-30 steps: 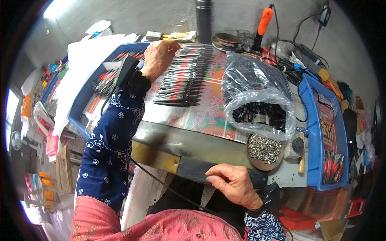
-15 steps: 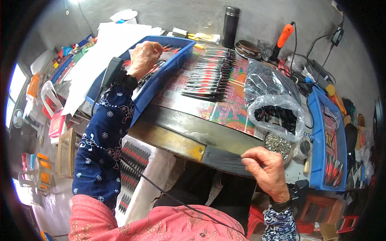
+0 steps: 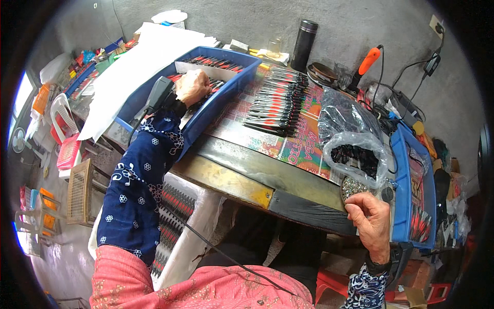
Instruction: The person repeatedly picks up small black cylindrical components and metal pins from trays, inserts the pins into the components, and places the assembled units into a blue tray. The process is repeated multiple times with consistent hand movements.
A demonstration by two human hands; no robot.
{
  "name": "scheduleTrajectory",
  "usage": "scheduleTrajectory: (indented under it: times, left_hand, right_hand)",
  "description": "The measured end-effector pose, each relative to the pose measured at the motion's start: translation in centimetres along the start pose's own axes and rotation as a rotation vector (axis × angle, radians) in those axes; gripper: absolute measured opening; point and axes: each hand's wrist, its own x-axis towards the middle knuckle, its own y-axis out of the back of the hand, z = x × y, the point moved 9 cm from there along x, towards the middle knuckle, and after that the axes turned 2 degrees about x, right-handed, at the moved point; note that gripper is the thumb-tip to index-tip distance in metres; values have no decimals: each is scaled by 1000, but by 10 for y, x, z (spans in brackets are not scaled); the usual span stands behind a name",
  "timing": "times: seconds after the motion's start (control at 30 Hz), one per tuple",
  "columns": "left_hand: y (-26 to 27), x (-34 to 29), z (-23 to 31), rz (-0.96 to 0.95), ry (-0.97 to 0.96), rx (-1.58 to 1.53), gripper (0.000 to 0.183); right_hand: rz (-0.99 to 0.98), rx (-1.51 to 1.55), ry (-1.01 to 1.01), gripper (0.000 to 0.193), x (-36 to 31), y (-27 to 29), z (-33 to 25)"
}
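The left hand [image 3: 193, 87] is over the middle compartment of the blue tray [image 3: 208, 118], fingers curled in close to the slender red-and-black pen-like pieces [image 3: 218, 63] inside; whether it grips one is hidden. The right hand [image 3: 369, 221], loosely curled with thumb near forefinger, is just beside the dish of small metal parts [image 3: 355, 186], and I cannot tell whether it holds anything. Between the hands, a close row of similar pieces [image 3: 278, 100] lies on a colourful printed sheet [image 3: 267, 149].

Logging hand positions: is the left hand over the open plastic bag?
No, the left hand is over the left blue tray, well away from the plastic bag.
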Motion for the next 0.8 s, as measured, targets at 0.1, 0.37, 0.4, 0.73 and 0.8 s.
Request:
scheduleTrajectory:
  times: [0.1,0.37,0.4,0.73,0.8]
  left_hand:
    - [-6,2,2,19,13,25,20]
    - [-23,19,-22,-49,59,-57,32]
    - [-24,20,-24,-50,41,-122,35]
    - [-19,24,-36,143,-71,-51,28]
    - [-21,24,-38,139,-82,-97,21]
  right_hand:
    - [-3,-14,-12,8,-4,1,-1]
    - [38,-74,79,14,-10,17,1]
    - [46,-97,106,14,-10,20,2]
    - [329,-283,140,17,-20,98,13]
    - [369,-312,88,18,-26,123,26]
